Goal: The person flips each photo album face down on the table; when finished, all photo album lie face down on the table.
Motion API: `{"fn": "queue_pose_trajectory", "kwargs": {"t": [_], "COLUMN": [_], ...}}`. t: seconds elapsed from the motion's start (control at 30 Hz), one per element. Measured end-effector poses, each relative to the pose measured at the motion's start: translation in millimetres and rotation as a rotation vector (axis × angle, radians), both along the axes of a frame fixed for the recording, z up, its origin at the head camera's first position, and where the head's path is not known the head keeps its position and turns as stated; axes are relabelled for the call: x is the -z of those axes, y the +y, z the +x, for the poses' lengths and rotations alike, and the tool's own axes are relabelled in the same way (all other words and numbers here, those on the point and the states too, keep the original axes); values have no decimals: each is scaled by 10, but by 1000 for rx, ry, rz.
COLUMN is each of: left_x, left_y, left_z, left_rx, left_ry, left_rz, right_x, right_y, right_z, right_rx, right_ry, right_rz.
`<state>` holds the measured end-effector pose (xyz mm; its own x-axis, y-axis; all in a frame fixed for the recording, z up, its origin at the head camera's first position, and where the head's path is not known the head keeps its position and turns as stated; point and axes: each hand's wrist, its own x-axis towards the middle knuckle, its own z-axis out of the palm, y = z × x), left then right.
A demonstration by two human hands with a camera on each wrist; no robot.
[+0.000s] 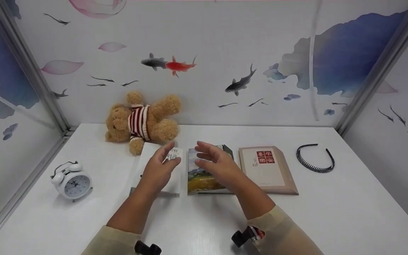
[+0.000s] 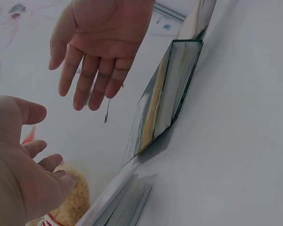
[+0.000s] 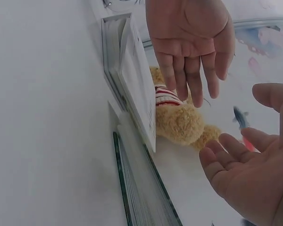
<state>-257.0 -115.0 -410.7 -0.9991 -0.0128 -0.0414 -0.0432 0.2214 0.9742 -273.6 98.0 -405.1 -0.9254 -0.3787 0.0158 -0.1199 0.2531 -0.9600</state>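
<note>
Both hands hover over the books in the head view, palms turned toward each other and fingers relaxed, holding nothing. My left hand is above a white book, hiding part of its cover. Beside it, my right hand is over a book with a painted landscape cover. A beige book with red characters lies to the right. In the left wrist view, the landscape book shows its page edges below the hands. The white book appears side-on in the right wrist view.
A teddy bear in a striped shirt lies on its side against the back wall. A white alarm clock stands at the left of the white table. At the right is a black headband. Printed panels surround the table's back and sides.
</note>
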Motion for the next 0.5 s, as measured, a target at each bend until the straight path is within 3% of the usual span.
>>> {"fn": "queue_pose_trajectory", "kwargs": {"t": [0.3, 0.5], "left_x": [-41, 27], "left_y": [-454, -829], "left_z": [25, 54], "left_rx": [-75, -100], "left_ry": [36, 8], "left_rz": [-102, -68], "right_x": [35, 86], "right_y": [-422, -664], "right_z": [-62, -95], "right_rx": [-34, -8], "right_ry": [-45, -82], "right_rz": [-76, -29]}}
